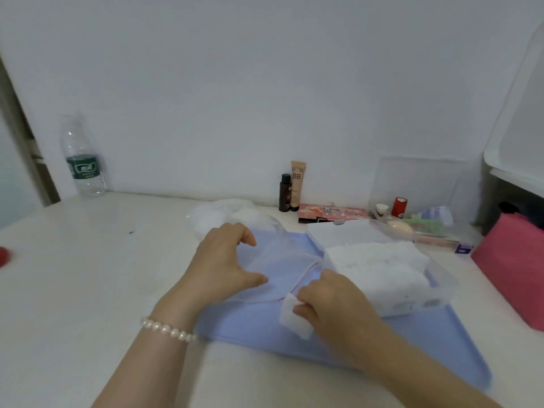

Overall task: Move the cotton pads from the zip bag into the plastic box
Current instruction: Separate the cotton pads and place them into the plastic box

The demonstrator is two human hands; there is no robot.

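Note:
A clear zip bag [279, 260] lies flattened on a light blue tray [418, 334]. My left hand [223, 260], with a pearl bracelet on the wrist, holds the bag between thumb and curled fingers. My right hand [332, 307] pinches a white cotton pad [294, 318] just outside the bag's red-lined mouth. To the right on the tray stands a clear plastic box [438, 293] filled with a pile of white cotton pads [379, 263].
A water bottle [82, 157] stands at the back left. Two cosmetic tubes [293, 189], a palette [332, 214] and a clear organiser of small items [424, 222] line the wall. A pink box [512, 266] sits at right, a white wad [217, 214] behind the bag.

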